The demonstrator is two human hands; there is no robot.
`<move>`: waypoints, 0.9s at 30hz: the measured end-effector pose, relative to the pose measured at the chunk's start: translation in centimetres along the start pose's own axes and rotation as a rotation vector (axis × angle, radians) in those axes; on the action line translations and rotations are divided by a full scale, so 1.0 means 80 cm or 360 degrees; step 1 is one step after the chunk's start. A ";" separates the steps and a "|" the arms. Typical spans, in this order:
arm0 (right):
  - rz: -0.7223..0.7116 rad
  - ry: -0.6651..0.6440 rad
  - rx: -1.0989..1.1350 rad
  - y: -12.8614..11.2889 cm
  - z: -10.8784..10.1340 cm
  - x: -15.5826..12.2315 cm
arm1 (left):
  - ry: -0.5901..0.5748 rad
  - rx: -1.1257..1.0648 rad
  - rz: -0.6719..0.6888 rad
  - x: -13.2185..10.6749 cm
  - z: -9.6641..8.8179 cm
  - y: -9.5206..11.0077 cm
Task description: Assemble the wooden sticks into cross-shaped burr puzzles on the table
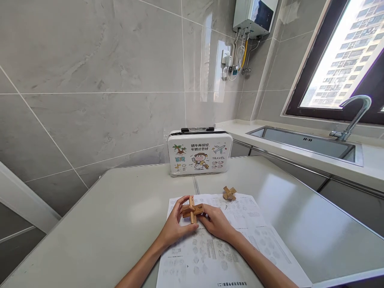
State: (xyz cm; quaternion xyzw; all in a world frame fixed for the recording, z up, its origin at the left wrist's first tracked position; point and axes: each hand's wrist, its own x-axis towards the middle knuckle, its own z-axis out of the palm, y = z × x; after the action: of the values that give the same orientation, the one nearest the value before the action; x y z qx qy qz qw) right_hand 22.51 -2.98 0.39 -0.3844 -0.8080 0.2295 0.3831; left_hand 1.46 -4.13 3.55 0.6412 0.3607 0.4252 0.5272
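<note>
Both my hands hold a small wooden cross-shaped puzzle [192, 209] just above a printed instruction sheet [228, 248] on the table. My left hand [177, 225] grips its left side with the fingers curled round the upright piece. My right hand [216, 222] pinches its right end. A second, smaller wooden puzzle [229, 193] lies on the far edge of the sheet, apart from my hands.
A white tin case with cartoon travel pictures [199, 153] stands at the back of the grey table [114, 224] against the tiled wall. To the right are a steel sink [303, 142], a tap [354, 116] and a window. A water heater [255, 16] hangs above.
</note>
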 end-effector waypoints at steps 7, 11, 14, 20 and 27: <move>-0.0063 0.0125 -0.0113 0.004 -0.006 0.001 | 0.0119 0.0263 0.0001 -0.004 0.005 0.010; -0.0045 0.0151 -0.0119 0.001 -0.008 0.002 | 0.0168 0.0376 0.0002 -0.003 0.004 0.009; -0.0036 0.0171 -0.0123 0.001 -0.008 0.002 | 0.0185 0.0474 -0.0005 -0.003 0.004 0.009; -0.0003 0.0153 -0.0024 0.003 -0.009 0.001 | 0.0191 0.0503 0.0026 -0.004 0.006 0.012; 0.0163 0.0114 0.0189 0.000 -0.009 0.004 | 0.0220 0.0482 0.0066 -0.005 0.007 0.007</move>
State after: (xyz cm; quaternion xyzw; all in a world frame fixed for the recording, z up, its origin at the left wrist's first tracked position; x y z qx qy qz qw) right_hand 22.96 -2.62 0.96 -0.4097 -0.7580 0.2824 0.4216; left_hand 1.87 -4.78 3.99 0.6898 0.4429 0.4199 0.3895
